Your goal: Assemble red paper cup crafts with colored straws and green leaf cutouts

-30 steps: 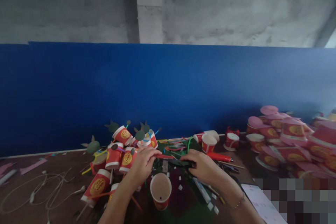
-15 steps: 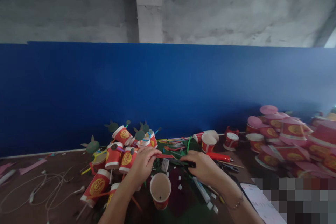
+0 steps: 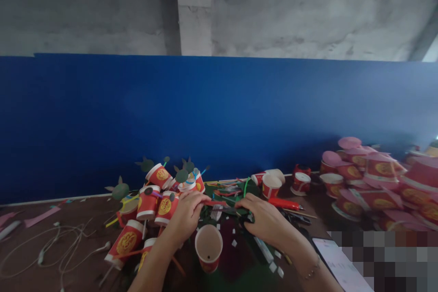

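Note:
My left hand [image 3: 190, 207] pinches one end of a thin red strip [image 3: 215, 203], which points right towards the other hand. My right hand [image 3: 262, 216] grips dark-handled scissors [image 3: 229, 210], their blades reaching left just below the strip. Whether the blades touch the strip I cannot tell. Between my forearms a paper cup [image 3: 208, 248] stands upright, its mouth towards me and a small dark hole in its bottom. Just behind the cup lies a small whitish ribbed piece [image 3: 216, 212]. Small white squares [image 3: 234, 242] are scattered to the cup's right.
Red cups with green paper heads [image 3: 128, 242] are heaped at left, near a white earphone cable [image 3: 44, 255]. Coloured strips [image 3: 227, 188] lie behind my hands. A red glue gun or cutter-like tool [image 3: 284, 204], a phone [image 3: 338, 262] and pink-trimmed cups [image 3: 379, 178] occupy the right.
My right hand has shifted slightly, its thumb and fingers spread wider on the scissors. The left hand and the red strip stay almost where they were.

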{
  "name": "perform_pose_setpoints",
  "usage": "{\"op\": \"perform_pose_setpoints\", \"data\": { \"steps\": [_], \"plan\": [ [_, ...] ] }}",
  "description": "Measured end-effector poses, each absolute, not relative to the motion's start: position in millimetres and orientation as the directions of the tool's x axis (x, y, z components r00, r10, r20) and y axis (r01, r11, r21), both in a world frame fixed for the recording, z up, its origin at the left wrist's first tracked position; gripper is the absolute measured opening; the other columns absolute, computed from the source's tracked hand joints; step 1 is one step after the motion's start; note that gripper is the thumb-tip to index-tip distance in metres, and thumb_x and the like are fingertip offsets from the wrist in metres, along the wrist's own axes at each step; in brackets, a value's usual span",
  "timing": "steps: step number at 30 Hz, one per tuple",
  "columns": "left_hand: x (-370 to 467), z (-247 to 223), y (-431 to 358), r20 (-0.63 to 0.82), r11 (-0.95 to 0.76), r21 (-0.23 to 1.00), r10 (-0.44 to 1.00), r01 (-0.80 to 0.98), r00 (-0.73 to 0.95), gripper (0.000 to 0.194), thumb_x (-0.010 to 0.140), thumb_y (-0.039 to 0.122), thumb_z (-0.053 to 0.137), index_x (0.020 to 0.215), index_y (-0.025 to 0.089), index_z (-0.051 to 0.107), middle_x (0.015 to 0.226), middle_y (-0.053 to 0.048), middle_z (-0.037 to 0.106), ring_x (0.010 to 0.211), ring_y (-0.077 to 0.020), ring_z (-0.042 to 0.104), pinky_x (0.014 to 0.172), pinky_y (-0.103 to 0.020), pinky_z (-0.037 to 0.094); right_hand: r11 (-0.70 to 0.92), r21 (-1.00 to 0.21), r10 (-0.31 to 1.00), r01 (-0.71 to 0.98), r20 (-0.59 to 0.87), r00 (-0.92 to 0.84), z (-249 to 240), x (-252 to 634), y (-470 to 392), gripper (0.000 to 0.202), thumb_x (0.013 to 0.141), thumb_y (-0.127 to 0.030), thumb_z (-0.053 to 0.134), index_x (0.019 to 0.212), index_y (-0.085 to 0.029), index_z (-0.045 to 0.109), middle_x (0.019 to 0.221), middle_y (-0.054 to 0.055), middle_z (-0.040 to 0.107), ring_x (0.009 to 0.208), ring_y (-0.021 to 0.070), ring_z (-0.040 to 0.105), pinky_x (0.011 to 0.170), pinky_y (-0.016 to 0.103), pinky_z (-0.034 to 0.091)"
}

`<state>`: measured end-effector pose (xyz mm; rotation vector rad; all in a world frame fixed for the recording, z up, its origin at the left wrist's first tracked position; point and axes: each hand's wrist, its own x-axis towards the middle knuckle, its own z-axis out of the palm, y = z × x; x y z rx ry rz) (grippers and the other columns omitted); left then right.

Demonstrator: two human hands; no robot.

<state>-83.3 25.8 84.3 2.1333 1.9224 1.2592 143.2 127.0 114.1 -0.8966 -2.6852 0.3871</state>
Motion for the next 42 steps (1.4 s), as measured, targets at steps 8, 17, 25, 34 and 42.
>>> {"op": "perform_pose_setpoints", "data": {
  "steps": [8,17,25,34,42],
  "plan": [
    [-85.3,82.1,27.3,0.545,-0.237,0.525,0.831,0.818,-0.109,0.026,0.086,0.014,0.044,0.095,0.022,0.067,0.095,-0.005,0.071,0.093,-0.0213,0.061,0.088,-0.036,0.042,0.766,-0.379,0.614,0.519,0.191,-0.766,116.7,144.9,125.1,0.039,0.064,-0.016,0.057,0.102,-0.024,0.065,0.098,0.004,0.061,0.086,0.0200,0.059,0.075,0.027,0.041],
    [-82.1,80.6,26.1,0.536,-0.261,0.520,0.841,0.813,-0.073,0.027,0.086,0.012,0.043,0.095,0.023,0.067,0.095,-0.003,0.070,0.093,-0.0195,0.060,0.088,-0.035,0.040,0.776,-0.401,0.586,0.486,0.175,-0.791,113.4,140.2,126.6,0.042,0.065,-0.015,0.054,0.103,-0.027,0.068,0.096,0.002,0.065,0.089,0.0203,0.061,0.076,0.027,0.042],
    [-82.7,81.4,26.5,0.537,-0.262,0.529,0.840,0.807,-0.079,0.027,0.086,0.011,0.043,0.095,0.023,0.066,0.096,-0.003,0.070,0.093,-0.0195,0.060,0.088,-0.034,0.040,0.775,-0.399,0.587,0.490,0.169,-0.792,114.2,140.6,126.1,0.041,0.065,-0.014,0.052,0.099,-0.027,0.069,0.094,0.002,0.068,0.088,0.0198,0.061,0.073,0.027,0.041],
    [-80.1,81.5,25.7,0.532,-0.254,0.557,0.840,0.791,-0.104,0.026,0.086,0.012,0.045,0.095,0.023,0.067,0.096,-0.003,0.070,0.095,-0.0198,0.060,0.089,-0.034,0.039,0.775,-0.348,0.602,0.528,0.150,-0.784,115.8,138.6,124.1,0.041,0.066,-0.016,0.052,0.102,-0.027,0.067,0.098,0.002,0.065,0.090,0.0201,0.061,0.072,0.026,0.041],
    [-83.5,81.4,26.2,0.529,-0.256,0.552,0.843,0.794,-0.097,0.027,0.085,0.012,0.044,0.096,0.023,0.067,0.097,-0.004,0.070,0.094,-0.0205,0.060,0.089,-0.035,0.039,0.751,-0.351,0.634,0.558,0.148,-0.759,119.7,142.6,123.6,0.039,0.066,-0.018,0.055,0.103,-0.025,0.066,0.100,0.003,0.063,0.089,0.0202,0.061,0.073,0.026,0.041]
  ]
}}
